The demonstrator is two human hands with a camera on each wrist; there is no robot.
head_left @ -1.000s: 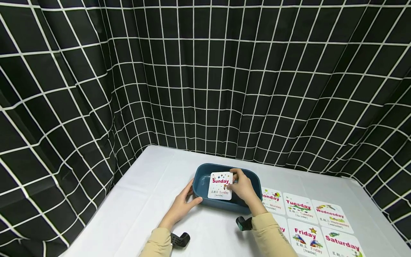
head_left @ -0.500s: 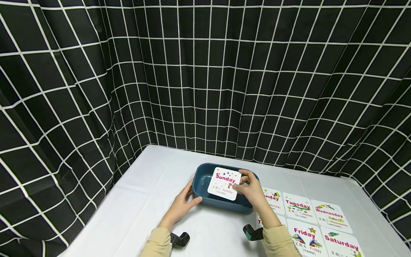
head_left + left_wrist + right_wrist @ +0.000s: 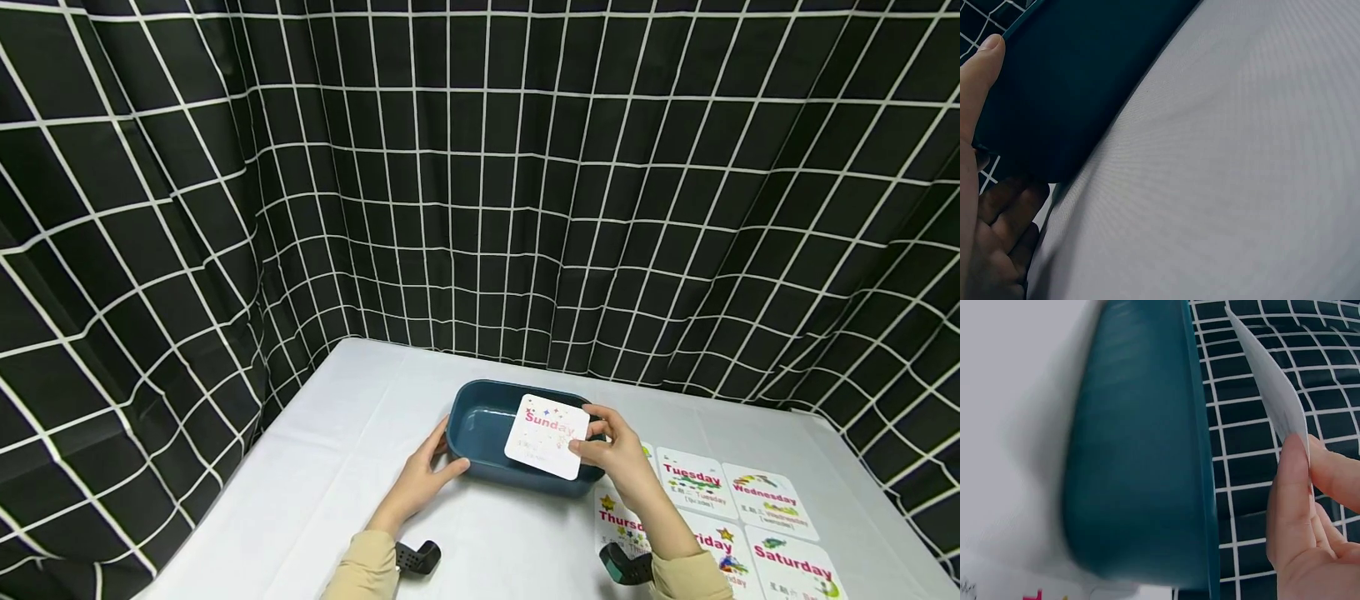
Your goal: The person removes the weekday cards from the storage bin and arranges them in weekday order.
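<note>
A dark blue rectangular bin stands on the white table. My left hand holds its left end, the thumb at the near rim and the fingers round the side. In the left wrist view the thumb rests at the bin's rim, fingers lower down by its wall. My right hand pinches a white "Sunday" flashcard by its right edge, between thumb and fingers. The card is tilted over the bin's right half, its print partly washed out by glare. Seen edge-on in the right wrist view, the card stands above the bin's rim.
Right of the bin, flashcards lie in two rows: a Tuesday card and Wednesday card behind, a Thursday card, Friday card and Saturday card in front. The right arm covers parts of them. A black grid-patterned curtain encloses the table.
The right hand has drawn the Sunday card rightward, from over the bin's middle to its right end, and the card has tilted. The left hand stays on the bin.
</note>
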